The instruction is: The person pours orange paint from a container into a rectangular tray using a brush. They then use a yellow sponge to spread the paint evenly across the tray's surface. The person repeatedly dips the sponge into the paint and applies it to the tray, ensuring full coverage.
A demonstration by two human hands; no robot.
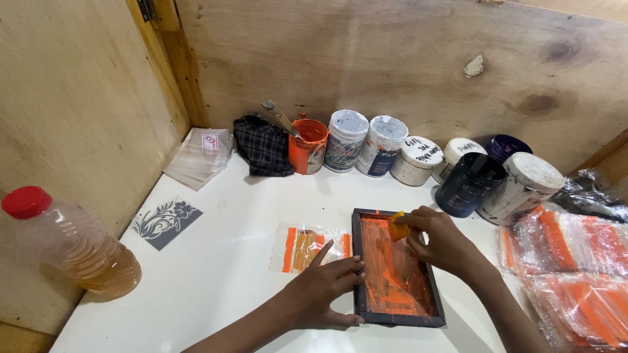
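The frame [398, 271], a small dark-edged screen smeared with orange ink, lies on the white bench [216, 274] at lower centre of the picture, its long axis running from the upper left down toward the lower right. The right hand [445, 243] pinches a small yellow squeegee [399, 230] at the frame's upper end, so the length of the screen lies below its grip. The left hand [327, 287] presses flat on the frame's left rail, fingers spread, gripping nothing. A printed bag [307, 247] lies just left.
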